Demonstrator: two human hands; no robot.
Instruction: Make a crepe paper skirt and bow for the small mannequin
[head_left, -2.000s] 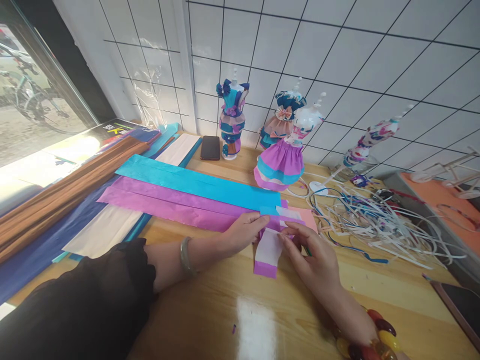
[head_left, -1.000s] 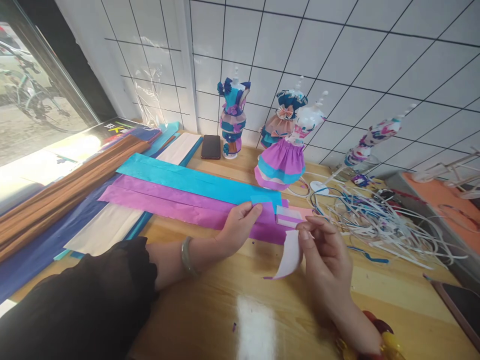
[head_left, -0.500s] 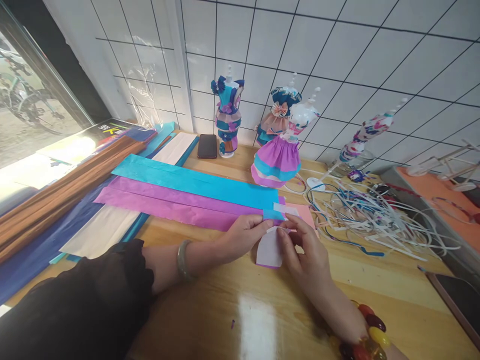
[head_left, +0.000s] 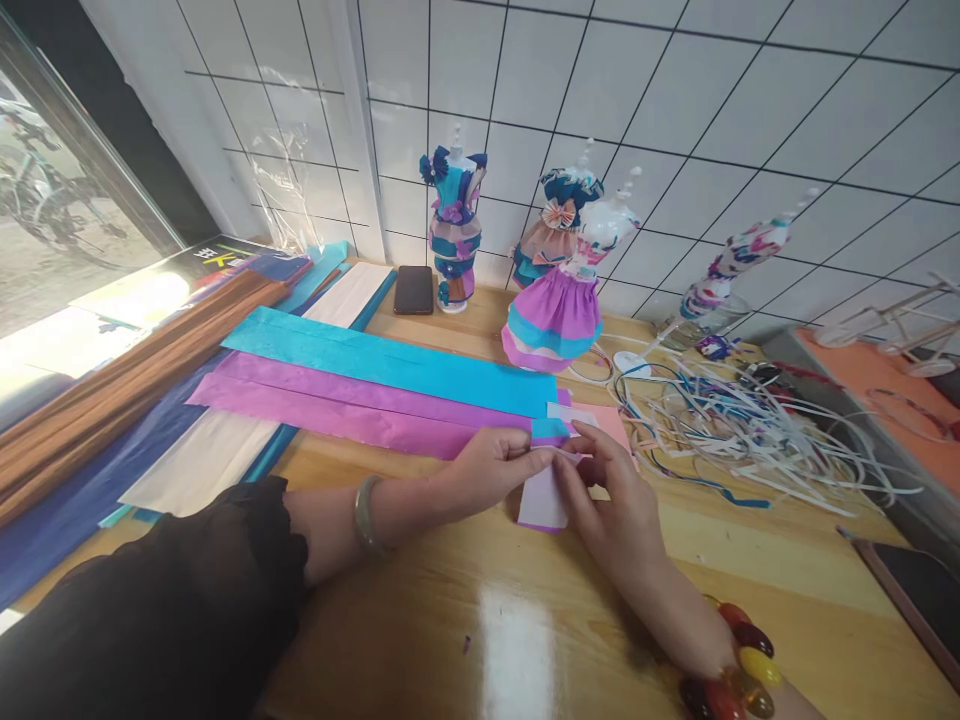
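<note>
A small layered piece of crepe paper [head_left: 541,497], white with blue and purple bands, is pinched between both hands just above the table. My left hand [head_left: 495,465] grips its left side, thumb and fingers pressed together. On the other side, my right hand [head_left: 611,495] holds the piece between thumb and fingers. Beyond the hands lie a long blue paper strip [head_left: 397,362] and purple paper strips [head_left: 352,410]. A pink paper sheet [head_left: 611,428] shows partly behind my right hand.
Small dress forms stand along the tiled wall, one in a purple and blue skirt [head_left: 555,320]. A tangle of thin strips [head_left: 735,425] lies right. A phone [head_left: 414,290] rests at the back; brown paper [head_left: 150,370] lies left. A dark tablet-like device [head_left: 911,600] sits at the right edge.
Both hands and the paper piece have shifted very slightly to the right. My left thumb has slid along the piece toward my right fingers.
</note>
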